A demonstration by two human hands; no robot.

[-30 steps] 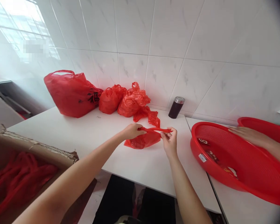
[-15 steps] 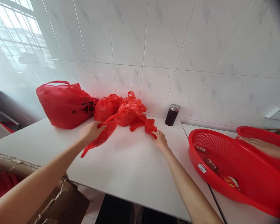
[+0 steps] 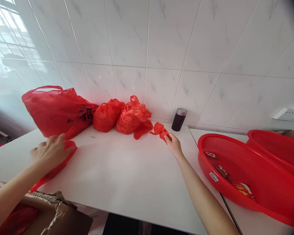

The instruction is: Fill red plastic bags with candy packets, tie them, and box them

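Observation:
At the left of the table, my left hand [image 3: 51, 150] is slightly blurred, its fingers spread over a limp red plastic bag [image 3: 60, 166]. The bag touches the hand and trails toward the table's front edge; part of it is hidden beneath the palm. My right hand [image 3: 174, 145] pinches a small crumpled red plastic bag [image 3: 159, 129] near the wall. Two filled red plastic bags, one smaller [image 3: 105, 117] and one bulkier [image 3: 131, 119], stand between my hands. A large red carry bag [image 3: 56, 112] with black lettering leans behind my left hand.
A dark flask [image 3: 179, 120] with a silver lid stands by the tiled wall. Red perforated basket [image 3: 212, 166] holds several small packets, with another red basket [image 3: 271, 143] behind it. Below left, an open cardboard box [image 3: 71, 218] contains red material. A socket [image 3: 287, 114] is on the wall.
My left hand has moved left with the limp red bag, away from the filled bags. My right hand has shifted slightly right with the crumpled bag. Another person's hand has left the rear basket.

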